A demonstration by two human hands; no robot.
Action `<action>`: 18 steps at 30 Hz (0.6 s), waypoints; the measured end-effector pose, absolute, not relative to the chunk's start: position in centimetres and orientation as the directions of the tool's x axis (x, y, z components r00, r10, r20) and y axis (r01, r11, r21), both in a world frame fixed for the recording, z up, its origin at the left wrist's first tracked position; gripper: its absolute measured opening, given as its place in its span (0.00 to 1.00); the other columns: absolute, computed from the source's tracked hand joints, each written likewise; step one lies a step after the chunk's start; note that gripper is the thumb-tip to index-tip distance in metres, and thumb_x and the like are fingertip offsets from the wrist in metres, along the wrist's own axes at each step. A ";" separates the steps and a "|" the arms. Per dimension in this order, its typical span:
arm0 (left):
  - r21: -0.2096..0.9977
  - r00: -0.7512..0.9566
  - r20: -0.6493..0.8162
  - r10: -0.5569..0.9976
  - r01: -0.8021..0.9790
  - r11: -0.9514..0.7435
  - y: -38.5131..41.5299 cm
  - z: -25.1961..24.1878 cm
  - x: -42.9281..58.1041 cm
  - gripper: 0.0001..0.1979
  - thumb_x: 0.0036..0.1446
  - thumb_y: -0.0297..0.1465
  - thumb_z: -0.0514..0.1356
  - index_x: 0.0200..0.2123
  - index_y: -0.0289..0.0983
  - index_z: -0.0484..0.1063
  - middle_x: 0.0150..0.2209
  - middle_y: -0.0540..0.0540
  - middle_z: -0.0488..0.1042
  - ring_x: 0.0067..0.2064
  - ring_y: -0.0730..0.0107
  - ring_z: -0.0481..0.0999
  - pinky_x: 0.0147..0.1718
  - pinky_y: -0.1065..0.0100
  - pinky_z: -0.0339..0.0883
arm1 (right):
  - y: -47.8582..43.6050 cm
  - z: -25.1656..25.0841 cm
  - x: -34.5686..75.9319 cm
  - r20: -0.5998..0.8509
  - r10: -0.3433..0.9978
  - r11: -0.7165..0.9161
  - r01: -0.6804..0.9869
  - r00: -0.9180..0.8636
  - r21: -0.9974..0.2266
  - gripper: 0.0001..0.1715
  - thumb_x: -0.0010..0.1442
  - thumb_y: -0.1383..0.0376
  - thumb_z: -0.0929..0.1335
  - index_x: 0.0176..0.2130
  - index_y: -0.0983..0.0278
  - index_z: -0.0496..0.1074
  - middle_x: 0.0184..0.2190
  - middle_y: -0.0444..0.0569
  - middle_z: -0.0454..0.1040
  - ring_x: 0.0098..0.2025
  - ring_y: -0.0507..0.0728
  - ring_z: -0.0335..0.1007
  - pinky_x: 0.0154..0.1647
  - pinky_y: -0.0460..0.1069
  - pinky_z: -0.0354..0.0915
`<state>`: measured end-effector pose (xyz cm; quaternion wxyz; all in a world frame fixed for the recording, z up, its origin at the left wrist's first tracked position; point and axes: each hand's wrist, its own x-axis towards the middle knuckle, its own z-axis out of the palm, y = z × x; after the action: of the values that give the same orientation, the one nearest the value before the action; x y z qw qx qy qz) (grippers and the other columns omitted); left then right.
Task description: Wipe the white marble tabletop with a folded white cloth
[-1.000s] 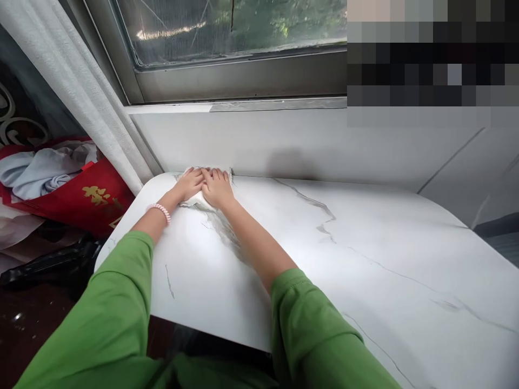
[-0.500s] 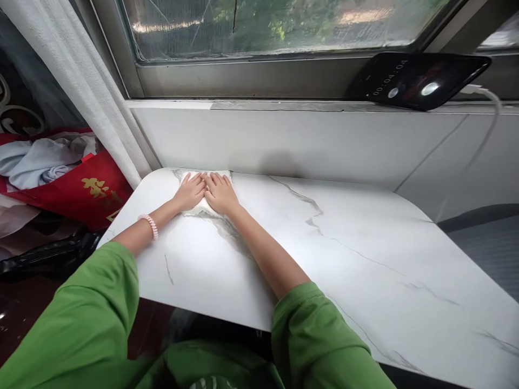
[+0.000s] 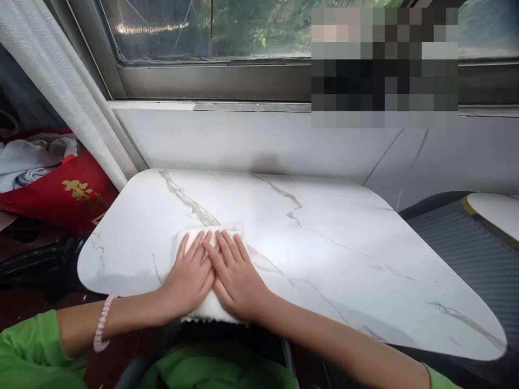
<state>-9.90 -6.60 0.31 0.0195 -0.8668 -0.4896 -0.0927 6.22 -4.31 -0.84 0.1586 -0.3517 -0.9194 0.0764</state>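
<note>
A folded white cloth (image 3: 211, 306) lies flat at the front edge of the white marble-patterned table (image 3: 324, 216). My left hand (image 3: 188, 278) presses on its left part with the fingers stretched forward. Beside it my right hand (image 3: 241, 278) rests flat on the cloth, fingers extended. The two hands touch, and their index fingers cross near the tips. The near edge of the cloth reaches the table's front rim. A pink beaded bracelet (image 3: 102, 324) circles my left wrist.
Behind the table runs a white wall with a window (image 3: 203, 32) above it. A blurred-out patch (image 3: 385, 67) covers part of the sill. At left hang a pale curtain (image 3: 68, 81) and a red bag (image 3: 73, 189) with clothes. A ribbed grey surface (image 3: 462, 243) lies at right.
Both hands have drawn the cloth from the table's back edge toward me, to the front edge. The view has shifted slightly to the right.
</note>
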 end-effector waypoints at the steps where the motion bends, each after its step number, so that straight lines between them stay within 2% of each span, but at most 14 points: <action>1: 0.062 0.521 0.173 0.836 0.841 -0.537 -6.9 0.5 -9.6 0.26 0.63 0.29 0.44 0.65 0.36 0.51 0.66 0.40 0.50 0.67 0.56 0.43 0.63 0.46 0.37 | -4.8 -0.8 6.6 0.231 0.680 0.732 0.631 -0.695 -0.257 0.37 0.61 0.63 0.58 0.66 0.70 0.46 0.66 0.59 0.47 0.68 0.67 0.32 0.64 0.69 0.40; 5: 0.074 0.561 0.140 0.816 0.816 -0.574 -6.5 0.6 -8.9 0.26 0.64 0.29 0.44 0.64 0.36 0.52 0.65 0.39 0.51 0.67 0.54 0.42 0.62 0.44 0.38 | -5.1 -0.8 7.5 0.202 0.704 0.708 0.654 -0.680 -0.267 0.38 0.61 0.63 0.57 0.67 0.72 0.44 0.66 0.60 0.46 0.68 0.67 0.32 0.65 0.69 0.40; 10: 0.071 0.566 0.119 0.816 0.815 -0.575 -3.4 0.1 -8.3 0.25 0.64 0.29 0.42 0.62 0.30 0.56 0.65 0.35 0.52 0.67 0.53 0.44 0.62 0.44 0.37 | -2.2 -0.8 7.7 0.174 0.747 0.662 0.697 -0.642 -0.275 0.37 0.60 0.64 0.57 0.66 0.72 0.48 0.65 0.61 0.49 0.67 0.67 0.37 0.65 0.67 0.39; 15: 0.070 0.515 0.146 0.845 0.846 -0.528 4.3 -0.7 -7.1 0.23 0.63 0.28 0.43 0.60 0.33 0.59 0.63 0.38 0.56 0.66 0.56 0.49 0.62 0.47 0.38 | 5.1 -1.4 7.8 0.207 0.835 0.550 0.773 -0.510 -0.315 0.34 0.59 0.66 0.56 0.63 0.68 0.54 0.63 0.57 0.56 0.65 0.62 0.45 0.65 0.62 0.42; 18: 0.089 0.490 0.164 0.856 0.857 -0.508 10.1 -0.9 -6.4 0.23 0.63 0.27 0.43 0.61 0.34 0.58 0.63 0.39 0.57 0.65 0.60 0.51 0.63 0.50 0.37 | 10.2 -1.7 8.0 0.259 0.847 0.527 0.797 -0.465 -0.295 0.33 0.59 0.67 0.55 0.63 0.68 0.54 0.62 0.57 0.57 0.64 0.62 0.47 0.64 0.61 0.42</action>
<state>-6.35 10.07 -0.87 0.0022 -0.8632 -0.4962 -0.0937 7.98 10.22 -1.74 0.1890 -0.4816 -0.8532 0.0662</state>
